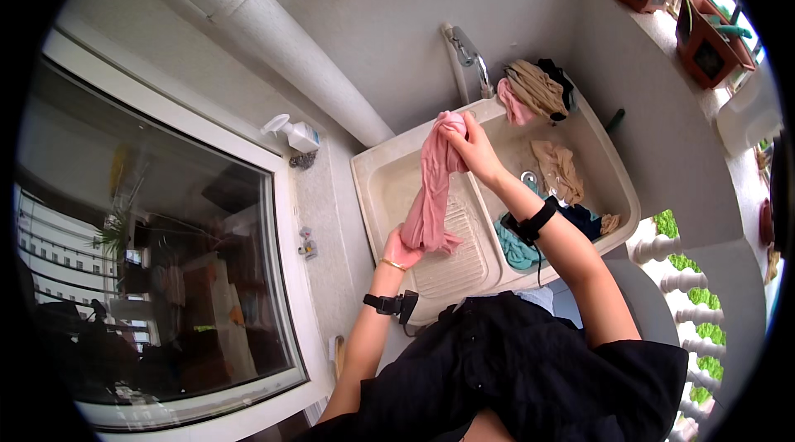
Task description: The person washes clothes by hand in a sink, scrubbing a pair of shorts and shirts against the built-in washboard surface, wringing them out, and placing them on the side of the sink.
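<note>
A wet-looking pink cloth garment (435, 187) hangs between my two hands over the ribbed washboard side of a laundry sink (366, 193). My left hand (404, 249) holds its lower end, palm under the folds. Higher up, near the back of the basin, my right hand (469, 143) grips the bunched top end. In the right-hand basin lie a beige cloth (559, 172), a teal cloth (518, 249) and a dark navy cloth (577, 218), close to the drain (529, 177). Brown, black and pink clothes (537, 89) are heaped on the sink's back right corner.
A chrome faucet (472, 57) rises behind the sink. On the ledge at left stand a white spray bottle (302, 136) and a steel wool scrubber (303, 160), beside a glass window (155, 243). Planters (708, 48) line the wall top at upper right. A white pipe (298, 45) slants down the wall.
</note>
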A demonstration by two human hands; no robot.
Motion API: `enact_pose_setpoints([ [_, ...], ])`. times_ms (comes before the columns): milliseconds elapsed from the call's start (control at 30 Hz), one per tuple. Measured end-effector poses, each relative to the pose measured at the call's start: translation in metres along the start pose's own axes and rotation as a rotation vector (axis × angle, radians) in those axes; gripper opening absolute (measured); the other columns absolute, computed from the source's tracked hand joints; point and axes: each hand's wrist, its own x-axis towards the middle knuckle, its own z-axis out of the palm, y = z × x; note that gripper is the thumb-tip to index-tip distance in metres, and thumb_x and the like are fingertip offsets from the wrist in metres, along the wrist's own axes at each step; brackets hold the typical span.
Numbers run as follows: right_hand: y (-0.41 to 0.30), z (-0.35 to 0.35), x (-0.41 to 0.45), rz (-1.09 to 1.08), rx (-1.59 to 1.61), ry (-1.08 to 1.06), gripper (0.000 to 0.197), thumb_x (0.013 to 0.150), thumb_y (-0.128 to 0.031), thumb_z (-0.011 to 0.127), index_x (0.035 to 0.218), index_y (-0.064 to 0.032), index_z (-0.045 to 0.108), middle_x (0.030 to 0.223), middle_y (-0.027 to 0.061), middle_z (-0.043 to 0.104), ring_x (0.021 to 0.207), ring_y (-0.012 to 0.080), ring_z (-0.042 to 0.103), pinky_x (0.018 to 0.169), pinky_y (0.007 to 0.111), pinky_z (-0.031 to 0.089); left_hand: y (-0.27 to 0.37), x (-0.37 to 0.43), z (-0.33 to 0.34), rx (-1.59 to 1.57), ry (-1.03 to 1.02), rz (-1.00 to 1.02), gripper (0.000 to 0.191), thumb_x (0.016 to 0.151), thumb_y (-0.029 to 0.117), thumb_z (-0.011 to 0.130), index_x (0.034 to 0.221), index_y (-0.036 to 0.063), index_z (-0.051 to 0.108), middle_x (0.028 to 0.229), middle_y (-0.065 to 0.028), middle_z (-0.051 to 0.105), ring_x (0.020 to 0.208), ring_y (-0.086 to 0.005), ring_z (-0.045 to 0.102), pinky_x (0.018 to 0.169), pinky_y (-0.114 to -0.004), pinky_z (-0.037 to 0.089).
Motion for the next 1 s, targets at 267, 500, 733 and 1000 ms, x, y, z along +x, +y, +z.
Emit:
enact_pose_setpoints([
  [267, 0.207, -0.025, -0.090, 0.582, 0.108, 0.205, 0.033, 0.091, -0.034, 0.055, 0.107, -0.0068, 0.047, 0.080, 0.0069, 0.055, 0.058, 0.0145, 0.052, 0.047, 0.029, 0.041, -0.007, -0.028, 0.034, -0.064, -0.223, -0.024, 0.043, 0.091, 0.027, 0.038, 0.124, 0.0011, 0.047, 0.120, -0.0156, 0.056, 0.103, -0.0302, 0.057, 0.078, -0.043, 0.051],
  [500, 0.141, 0.001, -0.107, 0.902, 1.086, 0.018, 0.047, 0.090, -0.053, 0.051, 0.109, -0.0098, 0.056, 0.103, 0.0084, 0.061, 0.092, 0.0226, 0.061, 0.084, 0.040, 0.050, -0.013, -0.045, 0.020, -0.118, -0.342, -0.087, 0.048, 0.086, 0.029, 0.042, 0.125, 0.0017, 0.048, 0.120, -0.0133, 0.057, 0.103, -0.0266, 0.058, 0.075, -0.040, 0.051],
  [733, 0.108, -0.003, -0.061, 0.705, 0.965, -0.139, 0.034, 0.091, -0.036, 0.057, 0.099, -0.0026, 0.058, 0.091, 0.0082, 0.064, 0.085, 0.0183, 0.063, 0.078, 0.034, 0.053, -0.009, -0.042, -0.019, 0.066, -0.261, -0.084, 0.052, 0.084, 0.029, 0.044, 0.128, 0.0022, 0.045, 0.127, -0.0153, 0.052, 0.121, -0.0286, 0.048, 0.101, -0.047, 0.038],
  [1000, 0.037, 0.061, -0.075, 0.339, 0.434, -0.512, 0.020, 0.083, -0.015, 0.066, 0.096, -0.0039, 0.056, 0.093, 0.0042, 0.062, 0.092, 0.0119, 0.058, 0.085, 0.028, 0.045, -0.030, -0.012, -0.014, 0.438, -0.374, 0.080, 0.063, 0.083, 0.043, 0.057, 0.132, 0.0100, 0.035, 0.134, -0.0116, 0.040, 0.128, -0.0252, 0.038, 0.107, -0.043, 0.033],
])
